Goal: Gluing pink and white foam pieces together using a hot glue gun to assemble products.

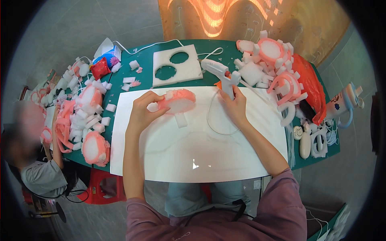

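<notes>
Where right hand [234, 107] grips, glue gun [220, 70] handle hidden.

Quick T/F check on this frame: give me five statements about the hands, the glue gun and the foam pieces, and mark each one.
1. The left hand holds a pink and white foam ring over the white sheet. True.
2. The right hand grips a pair of scissors. False: it grips the handle of a white glue gun.
3. The white foam slab behind the sheet has two round holes cut in it. True.
4. The table top is red. False: it is green.
5. The glue gun's nozzle points toward the person's left. True.
</notes>
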### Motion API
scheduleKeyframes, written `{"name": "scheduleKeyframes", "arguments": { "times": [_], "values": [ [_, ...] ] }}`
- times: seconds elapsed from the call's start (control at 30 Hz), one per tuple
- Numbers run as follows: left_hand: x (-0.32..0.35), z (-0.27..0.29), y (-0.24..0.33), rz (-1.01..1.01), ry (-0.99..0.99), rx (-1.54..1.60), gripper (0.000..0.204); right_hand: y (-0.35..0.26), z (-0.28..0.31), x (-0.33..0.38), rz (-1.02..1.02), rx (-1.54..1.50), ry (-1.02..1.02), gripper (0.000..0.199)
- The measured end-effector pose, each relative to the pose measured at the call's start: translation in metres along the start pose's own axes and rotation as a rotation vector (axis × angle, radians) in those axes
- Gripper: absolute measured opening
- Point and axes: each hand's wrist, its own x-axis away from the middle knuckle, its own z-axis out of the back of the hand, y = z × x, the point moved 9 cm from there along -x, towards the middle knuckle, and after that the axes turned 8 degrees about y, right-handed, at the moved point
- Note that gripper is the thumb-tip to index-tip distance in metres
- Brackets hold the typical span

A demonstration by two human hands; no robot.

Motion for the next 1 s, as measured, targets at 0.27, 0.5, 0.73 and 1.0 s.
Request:
{"name": "scheduleKeyframes", "arguments": {
  "times": [0.27, 0.5, 0.73, 1.0],
  "values": [
    [0.000, 0.001, -0.008, 0.058, 0.019, 0.034, 0.025, -0.005, -0.032, 0.019, -0.339, -0.320, -0.442, 0.030],
    [0.001, 0.002, -0.007, 0.039, 0.008, 0.007, 0.025, -0.025, -0.044, 0.040, -0.302, -0.299, -0.716, 0.024],
    [0.001, 0.004, -0.007, 0.071, 0.014, 0.030, 0.025, -0.010, -0.042, 0.036, -0.330, -0.423, -0.735, 0.012],
    [0.001, 0.001, -0.009, 0.141, 0.014, 0.041, 0.026, -0.008, -0.045, 0.040, -0.291, -0.317, -0.769, 0.010]
  ]
}}
